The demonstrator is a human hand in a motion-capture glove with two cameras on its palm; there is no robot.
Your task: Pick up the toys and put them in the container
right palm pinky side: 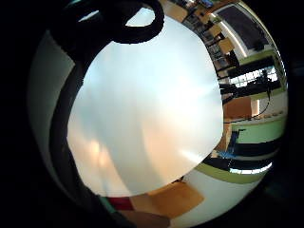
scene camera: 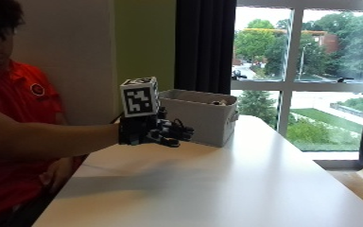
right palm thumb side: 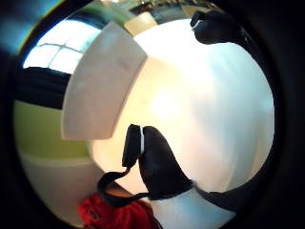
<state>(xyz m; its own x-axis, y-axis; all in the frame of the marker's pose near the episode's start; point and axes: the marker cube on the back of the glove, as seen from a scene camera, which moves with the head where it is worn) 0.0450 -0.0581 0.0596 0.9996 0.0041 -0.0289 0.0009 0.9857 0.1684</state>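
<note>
The grey container (scene camera: pixel 202 115) sits at the far edge of the white table (scene camera: pixel 232 189), by the window. Something small peeks over its rim, but what it is cannot be told. The gloved right hand (scene camera: pixel 156 130) hovers just above the table, right beside the container's front. Its fingers (scene camera: pixel 177 134) look loosely bent and hold nothing.
</note>
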